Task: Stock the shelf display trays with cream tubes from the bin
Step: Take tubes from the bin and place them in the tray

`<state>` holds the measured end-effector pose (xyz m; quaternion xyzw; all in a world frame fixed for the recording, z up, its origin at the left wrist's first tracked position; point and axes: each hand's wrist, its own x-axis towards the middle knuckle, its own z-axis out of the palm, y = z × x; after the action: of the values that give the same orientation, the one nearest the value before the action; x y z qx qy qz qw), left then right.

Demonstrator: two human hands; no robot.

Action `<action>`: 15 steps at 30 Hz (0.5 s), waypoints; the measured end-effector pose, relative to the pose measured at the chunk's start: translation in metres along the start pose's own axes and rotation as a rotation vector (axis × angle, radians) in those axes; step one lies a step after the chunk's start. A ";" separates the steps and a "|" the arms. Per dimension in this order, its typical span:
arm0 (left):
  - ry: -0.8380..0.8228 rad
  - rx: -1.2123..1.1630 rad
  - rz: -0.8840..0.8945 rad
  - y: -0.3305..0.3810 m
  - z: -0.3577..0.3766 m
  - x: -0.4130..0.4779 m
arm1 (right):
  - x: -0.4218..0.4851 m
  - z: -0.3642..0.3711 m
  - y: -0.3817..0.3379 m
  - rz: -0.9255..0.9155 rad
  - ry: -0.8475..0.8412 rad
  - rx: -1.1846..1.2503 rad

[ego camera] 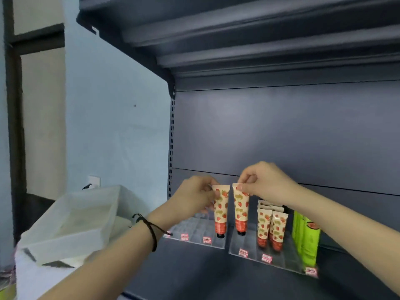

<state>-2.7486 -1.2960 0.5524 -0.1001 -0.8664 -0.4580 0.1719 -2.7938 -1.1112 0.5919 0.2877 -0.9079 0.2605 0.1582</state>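
Observation:
My left hand [195,197] pinches the crimped top of a strawberry-print cream tube [220,213], held upright, cap down, over the right end of the left clear display tray [194,232]. My right hand [263,181] pinches the top of a second strawberry tube [241,210], cap down at the left end of the right clear tray [251,245]. Several more strawberry tubes [269,228] stand in that right tray. The translucent bin [71,221] sits at the lower left; what it holds is hard to make out.
Green tubes [306,241] stand at the right tray's far end. Red-and-white price labels [266,258] line the tray fronts. The dark shelf board [205,273] runs below, with an upper shelf [259,50] overhead. A blue wall [116,126] with a socket lies to the left.

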 end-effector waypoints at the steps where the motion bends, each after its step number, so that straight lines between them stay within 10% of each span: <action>1: -0.014 -0.004 0.010 -0.003 0.012 0.007 | 0.000 0.000 0.010 0.016 0.008 -0.055; 15: -0.156 -0.018 0.057 -0.033 0.115 0.072 | -0.010 0.009 0.089 0.020 -0.037 -0.568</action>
<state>-2.8496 -1.2180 0.4959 -0.1618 -0.8697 -0.4517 0.1159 -2.8410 -1.0504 0.5460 0.2278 -0.9500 -0.0080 0.2132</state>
